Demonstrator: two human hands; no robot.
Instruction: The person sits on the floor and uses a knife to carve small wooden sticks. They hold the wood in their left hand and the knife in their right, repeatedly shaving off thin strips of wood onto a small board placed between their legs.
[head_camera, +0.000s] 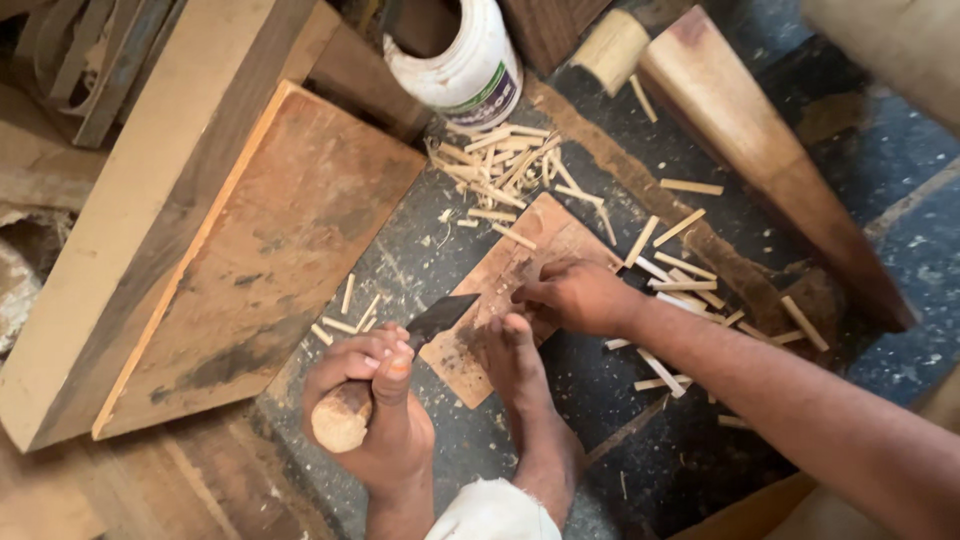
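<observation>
A dark stone floor (690, 130) strewn with shavings fills the head view, with a long thick timber beam (150, 190) and a broad reddish plank (290, 240) leaning at the left, a white plastic bucket (465, 65) at the top, and a tapered wooden wedge (760, 150) running down the right side. Small pale wooden sticks (505, 170) lie heaped below the bucket and scattered along the right.

In the middle lies a small flat wooden board (505, 285), pinned down by a bare foot (520, 370). The left hand (375, 405) is wrapped tight around the round wooden handle of a chisel-like blade tool (425, 325), whose handle end juts out below the fist; its dark blade points up and right, with its tip over the board's left edge, just beside the toes. The right hand (575, 295) reaches in from the right, fingers curled down onto the board's upper part; something small seems pinched there, though what cannot be told. The two hands sit near each other, blade between them.
</observation>
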